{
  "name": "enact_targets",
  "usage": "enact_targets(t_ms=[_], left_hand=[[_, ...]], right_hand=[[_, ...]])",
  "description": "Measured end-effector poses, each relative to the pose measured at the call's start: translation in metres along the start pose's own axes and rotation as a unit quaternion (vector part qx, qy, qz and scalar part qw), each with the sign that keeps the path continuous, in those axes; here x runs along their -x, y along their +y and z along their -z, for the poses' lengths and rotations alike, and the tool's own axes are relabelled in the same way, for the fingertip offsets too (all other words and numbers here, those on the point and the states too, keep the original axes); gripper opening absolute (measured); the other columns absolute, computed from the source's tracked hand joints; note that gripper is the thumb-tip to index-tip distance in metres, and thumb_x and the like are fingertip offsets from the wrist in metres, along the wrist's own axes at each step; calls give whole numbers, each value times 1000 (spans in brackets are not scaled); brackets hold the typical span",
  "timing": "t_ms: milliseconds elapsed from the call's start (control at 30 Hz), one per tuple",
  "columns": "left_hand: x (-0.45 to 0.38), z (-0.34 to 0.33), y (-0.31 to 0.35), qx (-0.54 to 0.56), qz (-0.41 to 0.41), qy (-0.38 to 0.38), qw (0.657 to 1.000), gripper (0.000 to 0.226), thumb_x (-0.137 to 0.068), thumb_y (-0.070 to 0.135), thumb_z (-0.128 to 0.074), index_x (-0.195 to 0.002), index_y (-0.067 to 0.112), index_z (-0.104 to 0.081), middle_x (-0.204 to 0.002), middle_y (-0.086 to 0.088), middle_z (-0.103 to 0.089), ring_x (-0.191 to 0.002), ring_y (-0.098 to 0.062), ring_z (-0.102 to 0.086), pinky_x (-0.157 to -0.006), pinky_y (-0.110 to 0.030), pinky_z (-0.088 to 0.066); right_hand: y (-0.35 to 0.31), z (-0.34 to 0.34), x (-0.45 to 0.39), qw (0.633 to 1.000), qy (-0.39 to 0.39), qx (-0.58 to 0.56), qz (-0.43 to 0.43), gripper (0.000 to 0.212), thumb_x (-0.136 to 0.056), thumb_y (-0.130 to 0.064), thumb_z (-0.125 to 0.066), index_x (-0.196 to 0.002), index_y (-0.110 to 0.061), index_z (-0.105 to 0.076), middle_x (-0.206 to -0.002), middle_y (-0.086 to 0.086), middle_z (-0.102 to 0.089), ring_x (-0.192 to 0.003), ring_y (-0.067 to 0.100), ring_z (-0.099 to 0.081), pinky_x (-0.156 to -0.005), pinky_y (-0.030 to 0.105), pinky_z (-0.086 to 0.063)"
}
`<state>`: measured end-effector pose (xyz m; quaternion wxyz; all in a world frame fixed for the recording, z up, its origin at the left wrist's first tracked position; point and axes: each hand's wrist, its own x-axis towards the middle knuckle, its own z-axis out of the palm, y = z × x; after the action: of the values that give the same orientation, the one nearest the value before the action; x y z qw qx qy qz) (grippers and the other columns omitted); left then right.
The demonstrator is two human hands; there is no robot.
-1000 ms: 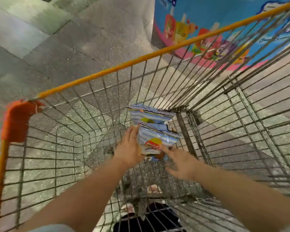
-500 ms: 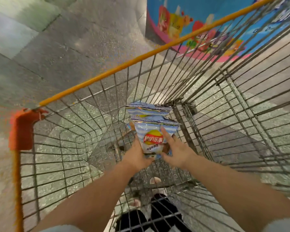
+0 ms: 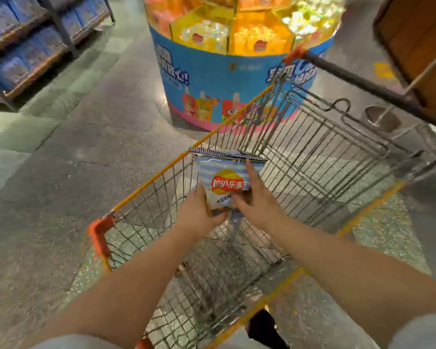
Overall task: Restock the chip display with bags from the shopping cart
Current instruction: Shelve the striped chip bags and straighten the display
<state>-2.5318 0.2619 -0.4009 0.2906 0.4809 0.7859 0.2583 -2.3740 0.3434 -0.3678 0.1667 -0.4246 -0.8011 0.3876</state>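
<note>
Now raised above the cart (image 3: pixel 146 182), Lay's chip bags (image 3: pixel 225 180) gripped between left hand (image 3: pixel 199 215) and right hand (image 3: pixel 258 200).

Shopping cart (image 3: pixel 312 172): top open, my reach unblocked from above. Wire walls close every side of it. Beyond its far wall: round display stand (image 3: pixel 227 79), close by. Left of it: bare floor (image 3: pixel 86 159), then shelving (image 3: pixel 30 46) well apart.
</note>
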Motion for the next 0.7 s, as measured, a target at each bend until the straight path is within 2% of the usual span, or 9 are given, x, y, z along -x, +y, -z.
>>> enact_targets(t_ms=[100,167,300,367,433,533,600,633,700], left_hand=[[6,12,30,58,-63,-2,996,92,-59,67,-73,-138,38,-36,-114,3,-58,-101,-14,-63,-79,-40,-57],[17,18,61,55,-97,-2,994,88,-64,59,-76,-138,32,-37,-112,3,-54,-96,-13,-60,-77,-36,-56],[33,9,122,109,-192,-62,973,100,-59,70,-72,-139,30,-28,-123,-1,-49,-109,-20,-58,-86,-47,-54],[37,-2,152,117,-239,-96,959,104,-58,76,-70,-143,37,-22,-129,1,-49,-115,-20,-57,-89,-48,-53],[50,-11,188,112,-283,-119,945,105,-59,76,-69,-144,42,-17,-134,2,-48,-120,-19,-54,-93,-46,-51],[77,-32,240,146,-334,-185,913,94,-66,55,-78,-138,51,-16,-132,9,-52,-117,-8,-56,-93,-36,-50],[97,-52,270,162,-354,-242,889,90,-71,40,-80,-136,45,-19,-129,13,-54,-113,-3,-58,-92,-32,-51],[108,-64,284,163,-361,-266,879,88,-72,37,-79,-136,45,-20,-130,13,-54,-113,-3,-58,-92,-31,-52],[134,-90,308,172,-374,-317,854,86,-73,36,-80,-134,50,-20,-132,12,-53,-115,-3,-58,-94,-31,-52]], right_hand=[[-25,25,25,993,103,-64,11,87,-93,-33,-57,-126,-69,16,-155,-1,-25,-130,22,-44,-96,42,-47],[-36,47,43,981,175,-81,16,85,-90,-35,-54,-124,-72,15,-154,-2,-27,-132,21,-42,-97,46,-47],[-43,98,89,961,270,-63,3,82,-87,-39,-53,-130,-68,12,-153,-5,-30,-131,16,-43,-101,45,-45],[-39,124,115,950,309,-50,-10,82,-88,-40,-52,-137,-57,11,-151,-1,-34,-128,20,-46,-97,30,-47],[-31,149,143,935,353,-34,-21,81,-89,-40,-52,-145,-38,7,-140,10,-48,-119,26,-54,-82,14,-45],[-23,180,194,905,422,-58,-23,83,-91,-38,-55,-150,-24,2,-142,-7,-42,-125,7,-46,-98,24,-44],[-15,199,230,887,457,-60,-32,78,-94,-27,-55,-151,-19,-2,-132,-22,-40,-115,-9,-42,-97,16,-41],[-10,207,249,881,465,-67,-51,76,-95,-27,-53,-151,-22,-2,-125,-21,-46,-108,-7,-46,-93,18,-44],[3,220,290,869,480,-82,-86,74,-94,-35,-51,-148,-37,0,-114,-2,-59,-95,6,-55,-91,36,-51]])
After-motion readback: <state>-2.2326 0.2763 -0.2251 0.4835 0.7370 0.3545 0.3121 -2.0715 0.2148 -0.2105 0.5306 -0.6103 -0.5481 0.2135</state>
